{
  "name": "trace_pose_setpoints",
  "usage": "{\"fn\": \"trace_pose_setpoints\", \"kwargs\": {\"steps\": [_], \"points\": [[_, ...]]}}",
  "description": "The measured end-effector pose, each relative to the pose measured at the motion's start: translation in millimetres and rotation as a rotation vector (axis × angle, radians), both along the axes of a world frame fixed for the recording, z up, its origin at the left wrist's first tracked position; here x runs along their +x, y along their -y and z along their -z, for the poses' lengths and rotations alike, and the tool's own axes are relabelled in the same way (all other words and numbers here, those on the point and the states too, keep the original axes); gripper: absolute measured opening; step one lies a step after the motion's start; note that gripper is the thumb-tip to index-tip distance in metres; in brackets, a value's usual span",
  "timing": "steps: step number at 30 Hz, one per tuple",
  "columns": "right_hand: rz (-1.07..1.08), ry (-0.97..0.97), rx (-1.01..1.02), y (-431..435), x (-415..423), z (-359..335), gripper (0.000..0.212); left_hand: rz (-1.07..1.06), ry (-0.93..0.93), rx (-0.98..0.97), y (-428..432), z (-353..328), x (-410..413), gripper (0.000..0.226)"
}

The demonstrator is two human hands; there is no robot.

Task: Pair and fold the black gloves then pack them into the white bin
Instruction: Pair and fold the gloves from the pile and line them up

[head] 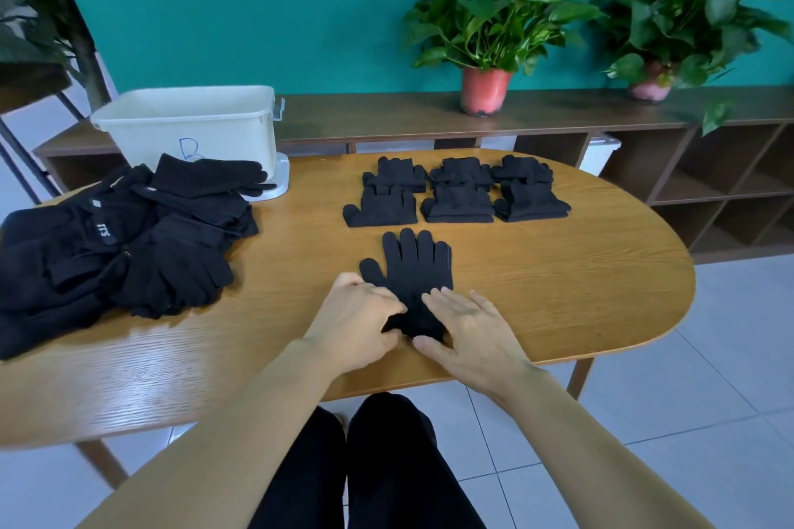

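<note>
Nearest, left hand (356, 314) pinches the glove (412, 266) cuff, grip closed on it; right hand (468, 326) lies flat, grip open, I judge to steady the fold. 6 folded pairs (457, 206) wait beyond.

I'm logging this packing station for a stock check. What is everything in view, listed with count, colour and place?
folded glove bundles: six, black, two rows of three, table's far middle
flat glove: one showing, black, near edge, fingers pointing away
loose glove pile: uncounted, black, table's left
bin: one, white, far left, behind the pile
table: one, brown wood
potted plants: two, green, pink pots, on the shelf
shelf: one, dark wood, behind the table
left hand: one, bare, gripping the flat glove's cuff
right hand: one, bare, lying flat on the cuff
</note>
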State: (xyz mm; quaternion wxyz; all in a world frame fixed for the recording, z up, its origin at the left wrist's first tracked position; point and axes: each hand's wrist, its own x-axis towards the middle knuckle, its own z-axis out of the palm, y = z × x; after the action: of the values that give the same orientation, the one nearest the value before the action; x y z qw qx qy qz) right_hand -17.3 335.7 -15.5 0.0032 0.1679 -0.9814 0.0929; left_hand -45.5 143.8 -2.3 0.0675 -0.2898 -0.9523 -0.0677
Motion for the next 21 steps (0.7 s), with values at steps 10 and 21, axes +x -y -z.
{"fn": "trace_pose_setpoints", "kwargs": {"steps": [10,21], "points": [[0.010,-0.102,-0.167,-3.0,-0.9,4.3,0.072,-0.154,0.047,0.284,-1.5,9.0,-0.7,0.029],[0.028,-0.329,-0.319,-8.0,-10.7,22.6,0.034,-0.031,0.148,0.183,23.1,17.2,15.7,0.071]]}}
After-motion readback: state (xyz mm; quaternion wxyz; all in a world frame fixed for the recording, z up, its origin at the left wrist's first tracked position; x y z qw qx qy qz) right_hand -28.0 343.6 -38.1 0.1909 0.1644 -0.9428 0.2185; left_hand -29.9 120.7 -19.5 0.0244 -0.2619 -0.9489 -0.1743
